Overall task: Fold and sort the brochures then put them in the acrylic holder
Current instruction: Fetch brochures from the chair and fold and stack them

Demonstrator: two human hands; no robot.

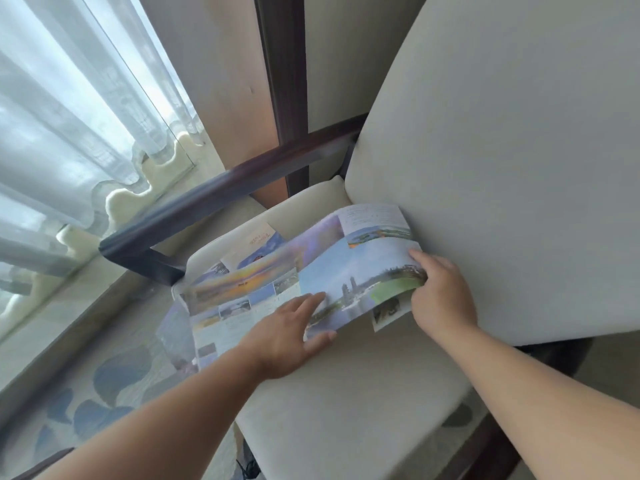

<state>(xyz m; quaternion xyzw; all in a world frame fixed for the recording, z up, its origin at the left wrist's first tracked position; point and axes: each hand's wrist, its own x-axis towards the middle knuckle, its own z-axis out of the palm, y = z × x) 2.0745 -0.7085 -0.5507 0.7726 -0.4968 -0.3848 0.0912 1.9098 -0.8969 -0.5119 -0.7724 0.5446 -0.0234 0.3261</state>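
A large unfolded brochure [277,271] with landscape photos lies spread across the cream seat of a chair [346,393], its left end hanging over the seat's edge. My right hand [440,296] pinches the brochure's right edge, which is lifted and curled. My left hand [287,337] rests flat on the brochure's near edge, fingers spread, thumb at the paper's rim. A second, smaller folded brochure [259,240] peeks out from under the big one toward the back of the seat. No acrylic holder is in view.
The chair's cream backrest [502,150] rises at the right, and a dark wooden armrest [214,199] runs along the left. Sheer curtains [69,116] hang at the far left. A patterned grey-blue carpet [114,386] covers the floor below.
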